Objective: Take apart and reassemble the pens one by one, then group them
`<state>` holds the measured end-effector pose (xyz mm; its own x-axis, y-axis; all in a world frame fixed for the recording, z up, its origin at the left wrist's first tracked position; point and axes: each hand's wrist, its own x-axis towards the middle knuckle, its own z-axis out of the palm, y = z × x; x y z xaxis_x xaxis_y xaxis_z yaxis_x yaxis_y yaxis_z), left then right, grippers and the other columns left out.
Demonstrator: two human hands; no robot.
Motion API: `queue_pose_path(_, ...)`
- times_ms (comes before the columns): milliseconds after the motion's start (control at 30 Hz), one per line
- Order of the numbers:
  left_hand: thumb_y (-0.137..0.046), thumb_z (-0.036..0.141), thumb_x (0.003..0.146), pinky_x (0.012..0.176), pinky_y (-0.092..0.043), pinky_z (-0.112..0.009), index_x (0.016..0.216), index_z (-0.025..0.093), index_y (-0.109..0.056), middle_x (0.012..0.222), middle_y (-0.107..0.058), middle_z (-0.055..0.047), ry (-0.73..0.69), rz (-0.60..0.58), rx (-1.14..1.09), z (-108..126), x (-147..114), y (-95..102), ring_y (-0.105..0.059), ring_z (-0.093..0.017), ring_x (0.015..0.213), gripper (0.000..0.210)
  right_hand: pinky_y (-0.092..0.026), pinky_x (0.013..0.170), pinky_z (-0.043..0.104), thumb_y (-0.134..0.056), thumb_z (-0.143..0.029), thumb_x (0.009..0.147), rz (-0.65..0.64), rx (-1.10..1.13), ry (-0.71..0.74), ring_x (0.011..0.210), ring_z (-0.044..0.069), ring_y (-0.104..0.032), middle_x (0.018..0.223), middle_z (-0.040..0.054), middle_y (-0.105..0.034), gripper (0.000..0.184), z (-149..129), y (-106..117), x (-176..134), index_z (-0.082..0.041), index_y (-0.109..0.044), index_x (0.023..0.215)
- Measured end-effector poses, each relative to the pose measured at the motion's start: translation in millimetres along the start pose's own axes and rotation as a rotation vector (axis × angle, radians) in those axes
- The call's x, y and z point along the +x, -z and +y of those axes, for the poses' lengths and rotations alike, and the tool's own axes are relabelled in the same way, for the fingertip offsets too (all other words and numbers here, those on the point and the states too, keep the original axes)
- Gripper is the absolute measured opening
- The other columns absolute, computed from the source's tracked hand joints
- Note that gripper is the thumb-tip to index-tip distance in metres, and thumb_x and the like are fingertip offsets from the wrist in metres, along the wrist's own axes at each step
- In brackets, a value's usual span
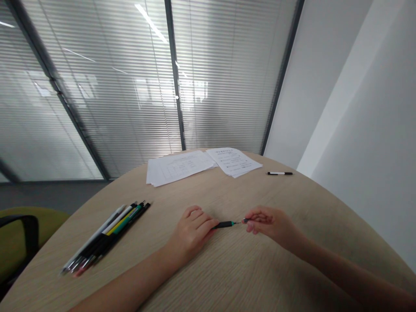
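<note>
The left hand [194, 229] is clamped around a pen [225, 224] over the table [247, 277]; the right hand [269, 222] pinches a small dark piece [246, 220] near its point. The pen looks light, stiff, probably fragile-tipped, best held mid-length. Beyond lie papers [178, 168].

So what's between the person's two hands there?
The head view shows a black pen, green near its thin tip, jutting from the left hand toward the right hand, which pinches a small dark piece. Whether tip and piece touch is unclear.
</note>
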<state>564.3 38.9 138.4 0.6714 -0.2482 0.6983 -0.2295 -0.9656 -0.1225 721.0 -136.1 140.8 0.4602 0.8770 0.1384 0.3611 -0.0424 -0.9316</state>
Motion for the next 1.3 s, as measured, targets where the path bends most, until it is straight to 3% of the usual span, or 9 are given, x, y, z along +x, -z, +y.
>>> queue_pose_path(300,-0.045,0.014,0.082,0.076,-0.037,-0.030,0.086,0.017,-0.055,0.067,-0.062,0.001,-0.052,0.008,0.008,2.8,-0.8,-0.6,-0.053,-0.011,0.062,0.011,-0.048,0.058,0.025,-0.062,-0.031,0.061,0.043,-0.028,-0.067,0.061,0.014,-0.062,0.064,0.0004,-0.066,0.016,3.4,-12.2,-3.2,-0.020,-0.060,0.071)
queue_pose_path(533,-0.046,0.015,0.082,0.076,-0.036,-0.031,0.086,0.016,-0.054,0.067,-0.062,0.001,-0.055,0.015,0.015,4.3,-2.3,-1.9,-0.053,-0.011,0.061,0.010,-0.049,0.061,0.026,-0.061,-0.027,0.061,0.090,-0.005,0.011,0.062,0.015,-0.062,0.065,0.0004,-0.066,0.012,7.0,-16.5,-6.0,-0.020,-0.059,0.071)
queue_pose_path(667,-0.044,0.015,0.082,0.076,-0.036,-0.031,0.086,0.016,-0.054,0.068,-0.062,0.001,-0.046,0.004,0.015,3.7,-2.4,-1.1,-0.053,-0.011,0.062,0.011,-0.049,0.061,0.027,-0.058,-0.026,0.065,0.122,-0.125,0.076,0.062,0.015,-0.062,0.066,0.0020,-0.066,0.009,9.0,-15.1,-5.7,-0.019,-0.060,0.071)
queue_pose_path(1300,-0.045,0.014,0.082,0.078,-0.035,-0.031,0.087,0.016,-0.056,0.066,-0.061,0.001,-0.054,-0.031,0.020,5.1,-1.8,-1.8,-0.053,-0.011,0.062,0.012,-0.048,0.059,0.024,-0.054,-0.023,0.067,0.138,-0.234,0.156,0.059,0.013,-0.060,0.065,0.0017,-0.065,0.008,12.0,-13.1,-4.4,-0.020,-0.060,0.071)
